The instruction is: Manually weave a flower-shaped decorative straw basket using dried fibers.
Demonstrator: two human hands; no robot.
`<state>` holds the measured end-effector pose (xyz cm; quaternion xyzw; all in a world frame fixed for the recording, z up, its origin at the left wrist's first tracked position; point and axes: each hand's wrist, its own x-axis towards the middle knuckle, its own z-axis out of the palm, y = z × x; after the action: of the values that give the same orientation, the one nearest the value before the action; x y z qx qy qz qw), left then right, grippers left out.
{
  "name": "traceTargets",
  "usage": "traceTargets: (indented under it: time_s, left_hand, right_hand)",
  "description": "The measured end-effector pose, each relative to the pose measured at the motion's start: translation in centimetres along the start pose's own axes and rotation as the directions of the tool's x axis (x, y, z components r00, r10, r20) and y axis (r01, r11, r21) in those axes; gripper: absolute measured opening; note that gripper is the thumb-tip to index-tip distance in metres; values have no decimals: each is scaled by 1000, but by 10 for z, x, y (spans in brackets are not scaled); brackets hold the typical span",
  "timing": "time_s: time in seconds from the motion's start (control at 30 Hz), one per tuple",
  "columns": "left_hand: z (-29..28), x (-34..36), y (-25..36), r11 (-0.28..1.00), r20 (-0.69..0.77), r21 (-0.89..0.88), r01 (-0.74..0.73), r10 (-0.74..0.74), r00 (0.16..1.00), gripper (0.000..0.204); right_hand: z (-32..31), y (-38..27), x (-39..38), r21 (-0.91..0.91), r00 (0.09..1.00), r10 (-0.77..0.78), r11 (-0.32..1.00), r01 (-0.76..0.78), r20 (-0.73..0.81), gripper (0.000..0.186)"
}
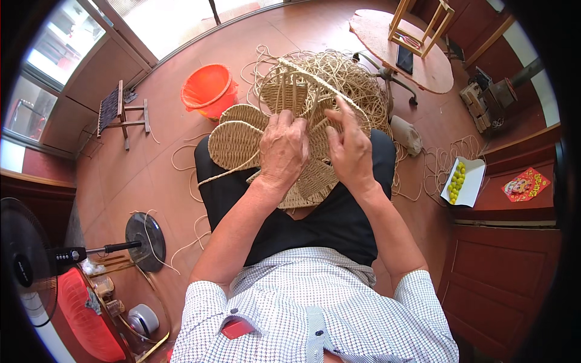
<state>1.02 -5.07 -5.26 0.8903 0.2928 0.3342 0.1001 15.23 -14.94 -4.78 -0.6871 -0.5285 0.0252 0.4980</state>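
The petal-shaped woven-rope piece (319, 145) lies across the black trousers (260, 236), to the right of the orange bucket (209, 91) and nearer the body. It should be light and springy: firm where the weave is dense, floppy at the unwoven warp strands (292, 97), dry rather than slippery, and hard to break. The best hold is at the dense base of those strands, where the left hand (284, 145) presses its curled fingers together; what they pinch is hidden. The right hand (350, 145) has its fingers spread, index extended, pinching nothing visible.
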Motion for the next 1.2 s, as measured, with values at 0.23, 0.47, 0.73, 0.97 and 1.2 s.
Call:
traceTargets:
  time_s: [0.23,0.47,0.73,0.97,1.2]
  left_hand:
    - [-4,2,3,995,72,-46,91,-88,994,14]
    - [-7,-2,-1,993,60,-67,97,-93,994,19]
    - [3,-6,7,983,-105,79,-163,171,980,21]
    - [9,-6,7,985,-72,107,-138,146,987,12]
    - [5,-5,3,967,-36,231,-106,118,992,12]
  right_hand:
    - [24,4,22,45,992,43,998,-49,116,84]
    - [14,-2,10,313,983,182,932,-184,36,85]
    - [14,-12,-10,800,938,285,507,-321,196,48]
    - [2,24,-3,904,787,505,29,-426,355,40]
    - [-228,206,-65,884,623,755,132,-449,204,26]
